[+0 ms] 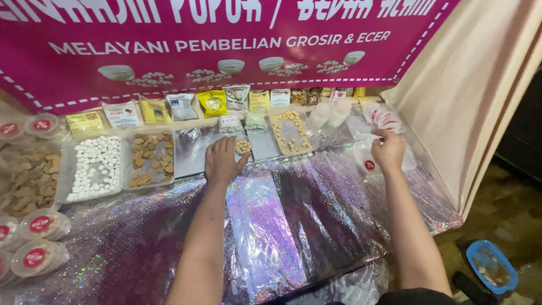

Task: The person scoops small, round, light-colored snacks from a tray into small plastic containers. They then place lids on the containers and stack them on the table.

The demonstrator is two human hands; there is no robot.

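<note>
Shiny foil point(316, 209) covers the table; trays stand filled along its back edge. My left hand point(222, 161) lies spread beside a small cup point(243, 147), my right hand point(388, 149) pinches a lidded cup point(370, 164) near the right edge, not yet placed.

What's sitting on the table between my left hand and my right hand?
In the head view, between the left hand and right hand lies a clear tray ringed with small tan pieces, set on the shiny holographic table cover.

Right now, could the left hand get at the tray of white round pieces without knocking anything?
Probably yes. The left hand rests flat on the shiny cloth, and the white-piece tray lies further to its left. Only the low, open tray of brown pieces sits between.
</note>
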